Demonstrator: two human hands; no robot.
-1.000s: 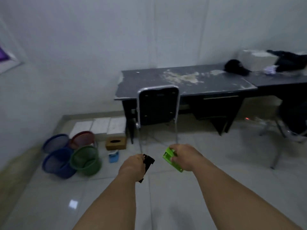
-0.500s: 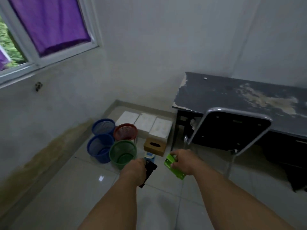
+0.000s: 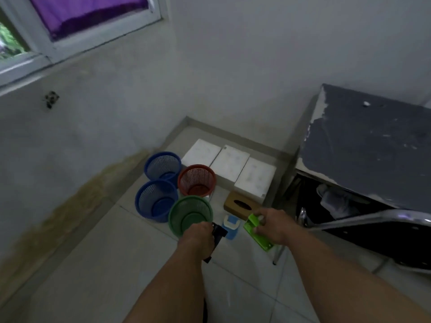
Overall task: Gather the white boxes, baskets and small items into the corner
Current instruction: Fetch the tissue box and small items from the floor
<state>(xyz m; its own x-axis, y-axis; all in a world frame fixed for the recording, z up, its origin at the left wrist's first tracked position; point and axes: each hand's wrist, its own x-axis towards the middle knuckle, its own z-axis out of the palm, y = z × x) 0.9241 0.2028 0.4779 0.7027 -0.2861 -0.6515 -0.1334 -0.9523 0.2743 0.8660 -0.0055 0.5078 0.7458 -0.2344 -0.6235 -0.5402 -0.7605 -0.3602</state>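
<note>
Right, I'm looking down into the corner now, and both arms reach forward over the pale floor tiles (image 3: pixel 93 264). My left hand (image 3: pixel 198 236) is clenched around a small black item (image 3: pixel 219 231), back of the hand facing up, and a bit of the item pokes out below the wrist. My right hand (image 3: pixel 271 227) grips a flat bright green item (image 3: pixel 262 241), thumb on top, with its long end slanting down and to the right. I can't read any writing on either item, it's too blurred.

Three white boxes (image 3: pixel 229 162) lie side by side against the wall, and any print on them is too faint to make out. Four baskets cluster just left of them: two blue baskets (image 3: pixel 156 201), a red basket (image 3: pixel 196 180) and a green basket (image 3: pixel 190 214), all upright and touching or nearly so. My left hand hangs just in front of the green one. A brown tissue box (image 3: pixel 240 205) lies in front of the right-hand white box, with its label side out of sight. A small blue and white container (image 3: pixel 231 226) stands on the floor between my two hands.

A dark desk (image 3: pixel 373 145) with a chipped top stands to the right, with a chair (image 3: pixel 373 220) in front of it. A window (image 3: pixel 70 43) with a purple curtain (image 3: pixel 88 10) is at upper left.
</note>
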